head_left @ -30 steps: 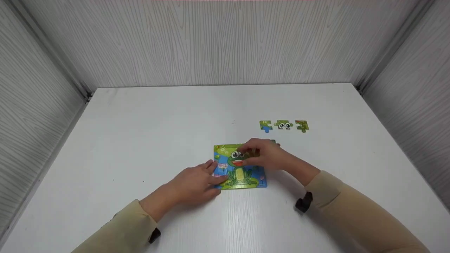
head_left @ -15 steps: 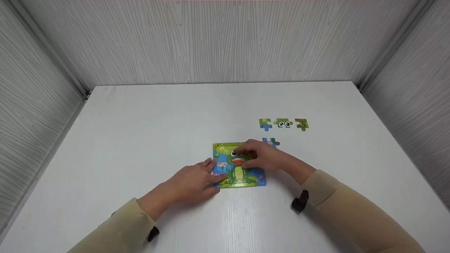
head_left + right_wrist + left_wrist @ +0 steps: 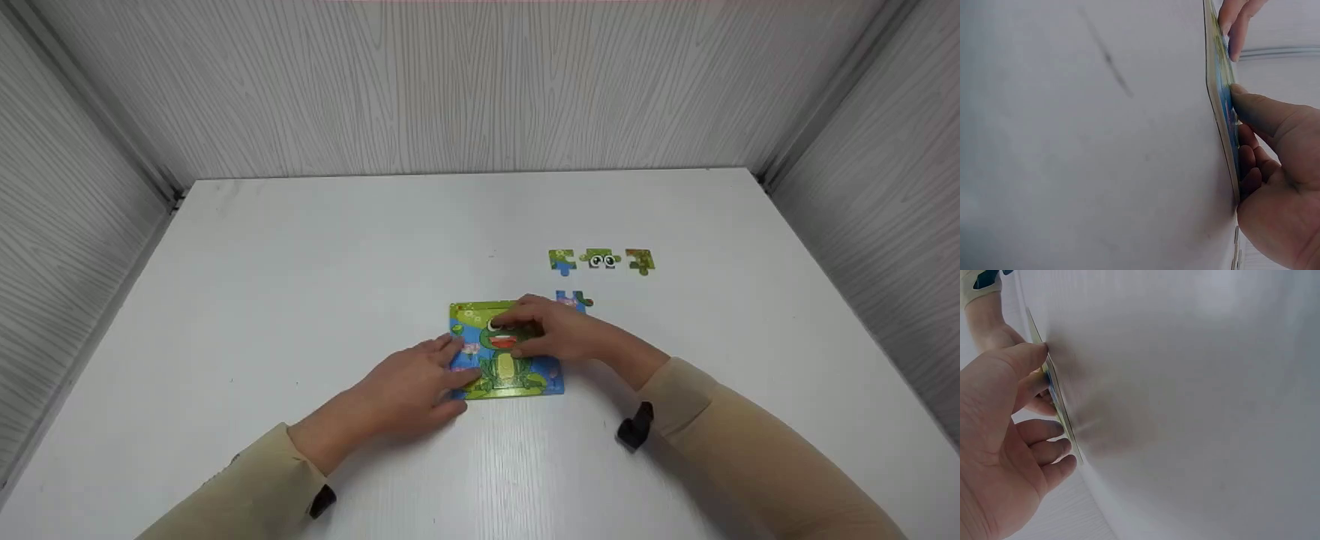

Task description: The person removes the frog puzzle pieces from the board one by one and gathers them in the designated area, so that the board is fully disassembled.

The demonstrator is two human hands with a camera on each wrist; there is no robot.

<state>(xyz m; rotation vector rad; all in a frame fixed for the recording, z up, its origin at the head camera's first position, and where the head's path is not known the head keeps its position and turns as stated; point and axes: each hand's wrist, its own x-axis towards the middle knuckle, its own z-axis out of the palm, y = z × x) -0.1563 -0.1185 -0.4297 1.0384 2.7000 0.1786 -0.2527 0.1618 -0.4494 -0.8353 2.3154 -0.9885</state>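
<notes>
Left hand (image 3: 412, 386): extended on puzzle (image 3: 507, 366), likely steadying it.
Right hand (image 3: 561, 330): half-curled; grip cannot be told.
Loose pieces (image 3: 600, 256): spread, probably for access.

A frog puzzle board (image 3: 506, 371) lies flat on the white desk (image 3: 337, 247). Farther back, a green-and-blue jigsaw piece (image 3: 559, 257), a frog-eyes piece (image 3: 598, 255) and a green-and-red piece (image 3: 638, 258) sit apart in a row. A blue piece (image 3: 574, 301), partly hidden, seems to lie just beside the board's far right corner.
</notes>
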